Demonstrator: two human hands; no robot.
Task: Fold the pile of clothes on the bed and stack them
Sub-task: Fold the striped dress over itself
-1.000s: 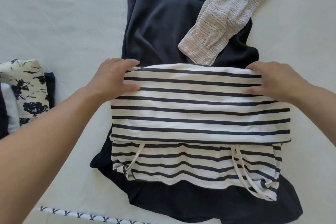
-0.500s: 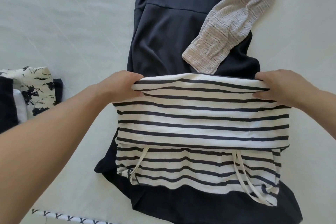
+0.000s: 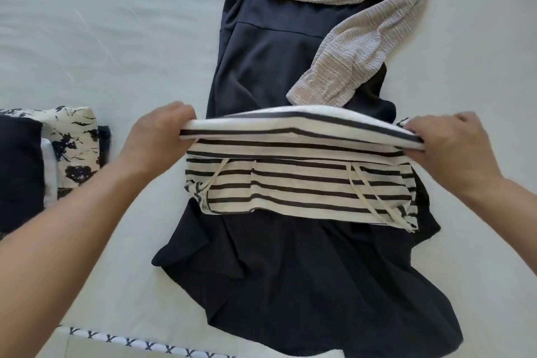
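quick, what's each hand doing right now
Left hand: closed, gripping the left end of the striped top.
Right hand: closed, gripping the striped top's right end.

Head cam, close, looks down at bed.

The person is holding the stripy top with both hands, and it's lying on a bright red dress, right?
Not quite. Both the left hand and the right hand do grip the striped top, but the dress under it is dark navy, not bright red. The head view shows this.
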